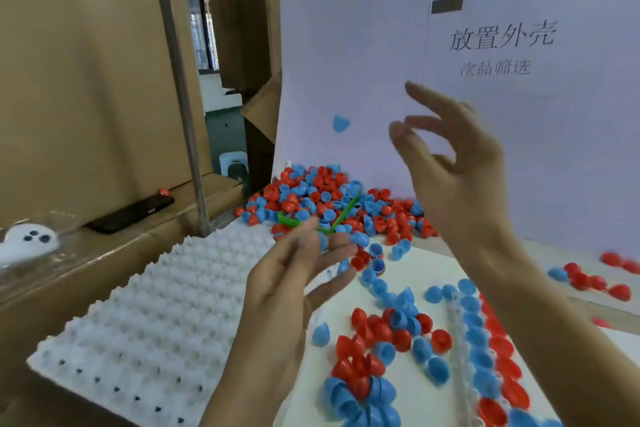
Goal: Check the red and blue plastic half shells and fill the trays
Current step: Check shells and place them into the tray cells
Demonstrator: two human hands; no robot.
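Nearest the camera, a loose cluster of red and blue half shells (370, 388) lies on the white tabletop (426, 263), with an empty white tray (149, 308) of bumps to its left and a partly filled tray (485, 340) of blue and red rows to its right. Above the cluster the left hand (291, 281) is raised palm-up, its grip apart, fingers straight and blurred, holding nothing. Higher and to the right, the right hand (450, 163) is lifted with fingers spread and loosely bent, its grip also apart. One blue half shell (341, 123) is in mid-air left of it, touching nothing. Farther back a big pile of shells (332, 204) rests against a white board (381, 10) with printed characters, green strips (343, 215) lying across it. At far left a black phone (133, 213) lies on cardboard boxes (86, 80).
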